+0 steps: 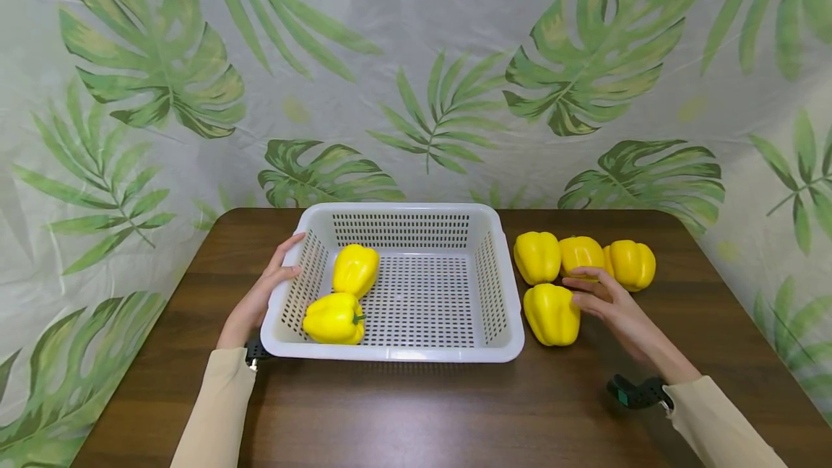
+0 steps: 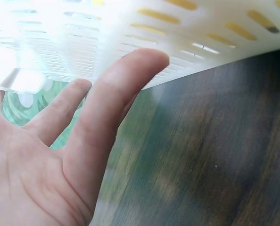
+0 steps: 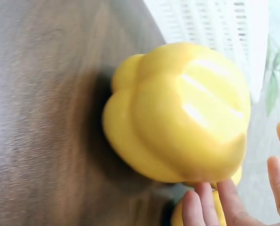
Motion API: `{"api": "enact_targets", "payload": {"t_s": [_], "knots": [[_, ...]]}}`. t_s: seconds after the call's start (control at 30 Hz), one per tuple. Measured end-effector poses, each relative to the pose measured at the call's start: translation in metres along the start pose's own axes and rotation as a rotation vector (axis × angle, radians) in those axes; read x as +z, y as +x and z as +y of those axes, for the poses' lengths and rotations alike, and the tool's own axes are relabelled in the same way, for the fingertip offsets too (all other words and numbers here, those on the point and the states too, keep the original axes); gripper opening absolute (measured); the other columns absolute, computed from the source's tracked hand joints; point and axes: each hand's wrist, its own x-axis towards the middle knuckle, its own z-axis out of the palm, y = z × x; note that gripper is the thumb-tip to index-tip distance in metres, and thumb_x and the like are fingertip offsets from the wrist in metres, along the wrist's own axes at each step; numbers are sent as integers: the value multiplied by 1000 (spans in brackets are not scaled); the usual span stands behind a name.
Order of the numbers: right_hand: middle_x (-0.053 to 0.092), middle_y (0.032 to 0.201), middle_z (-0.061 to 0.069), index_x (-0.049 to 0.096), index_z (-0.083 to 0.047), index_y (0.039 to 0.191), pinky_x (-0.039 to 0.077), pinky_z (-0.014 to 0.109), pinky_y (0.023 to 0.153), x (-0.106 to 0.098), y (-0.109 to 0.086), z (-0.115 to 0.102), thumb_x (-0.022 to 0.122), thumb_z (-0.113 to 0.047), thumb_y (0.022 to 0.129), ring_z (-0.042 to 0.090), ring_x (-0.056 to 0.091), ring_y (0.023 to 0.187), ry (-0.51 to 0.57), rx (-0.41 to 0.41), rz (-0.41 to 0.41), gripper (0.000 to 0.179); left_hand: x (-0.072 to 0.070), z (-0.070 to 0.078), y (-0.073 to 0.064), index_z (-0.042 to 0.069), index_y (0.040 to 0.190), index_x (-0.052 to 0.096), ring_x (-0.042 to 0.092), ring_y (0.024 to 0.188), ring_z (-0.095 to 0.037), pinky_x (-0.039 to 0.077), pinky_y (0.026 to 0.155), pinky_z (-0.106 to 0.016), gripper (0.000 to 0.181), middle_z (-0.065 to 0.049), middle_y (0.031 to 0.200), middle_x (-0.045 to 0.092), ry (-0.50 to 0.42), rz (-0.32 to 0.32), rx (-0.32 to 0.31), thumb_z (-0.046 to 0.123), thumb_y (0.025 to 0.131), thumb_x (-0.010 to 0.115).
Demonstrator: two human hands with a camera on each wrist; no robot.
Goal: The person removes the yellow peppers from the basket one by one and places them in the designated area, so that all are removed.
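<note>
My left hand [image 1: 258,296] rests against the left side of a white perforated plastic basket [image 1: 390,354]. In the left wrist view its thumb [image 2: 107,94] lies straight along the slotted wall. Inside the basket, at the left, lie two yellow bell peppers, one farther back [image 1: 356,270] and one nearer [image 1: 333,319] with a green stem. To the right of the basket, my right hand [image 1: 614,309] is at the nearest loose bell pepper [image 1: 551,315]. Its fingertips [image 3: 229,190] are extended at that pepper's edge, with the thumb standing apart from it.
Behind the nearest pepper, a row of yellow bell peppers sits on the brown wooden table [image 1: 403,417]: one beside the basket [image 1: 537,258], one in the middle [image 1: 581,254] and one at the right [image 1: 630,265]. A leaf-patterned cloth [image 1: 448,92] hangs behind the table.
</note>
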Motion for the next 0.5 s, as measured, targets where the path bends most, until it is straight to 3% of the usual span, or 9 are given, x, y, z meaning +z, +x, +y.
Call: {"api": "enact_targets", "payload": {"t_s": [0.5], "knots": [[47, 131, 21, 39, 1, 132, 43, 17, 88, 12, 24, -22, 52, -14, 99, 14, 55, 112, -23, -48, 19, 39, -1, -2, 2, 33, 151, 12, 23, 130, -50, 42, 88, -58, 61, -15, 156, 2, -31, 7, 2, 18, 98, 37]]}}
